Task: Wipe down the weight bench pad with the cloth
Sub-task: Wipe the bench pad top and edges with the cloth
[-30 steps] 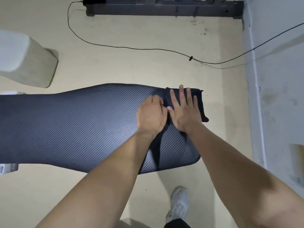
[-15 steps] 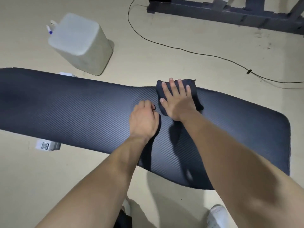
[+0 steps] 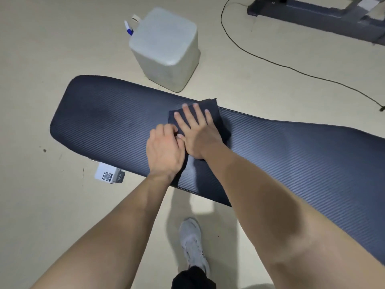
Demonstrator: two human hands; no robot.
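The weight bench pad (image 3: 100, 122) is long and dark blue with a ribbed weave, and it runs from the left to the lower right. A dark folded cloth (image 3: 217, 114) lies on it near its far edge. My right hand (image 3: 198, 132) presses flat on the cloth with its fingers spread. My left hand (image 3: 164, 151) rests on the pad just left of it, fingers curled, touching the right thumb at the cloth's near-left edge. Much of the cloth is hidden under my right hand.
A pale grey cube-shaped block (image 3: 166, 42) stands on the floor behind the pad, with a blue-capped marker (image 3: 128, 28) beside it. A black cable (image 3: 270, 61) crosses the floor toward a dark metal frame (image 3: 323, 17). A white QR-code box (image 3: 107, 174) lies under the pad's near edge. My shoe (image 3: 192, 243) is below.
Both hands and the cloth have slid left along the pad, from its right end to near its middle. The view has panned left with them.
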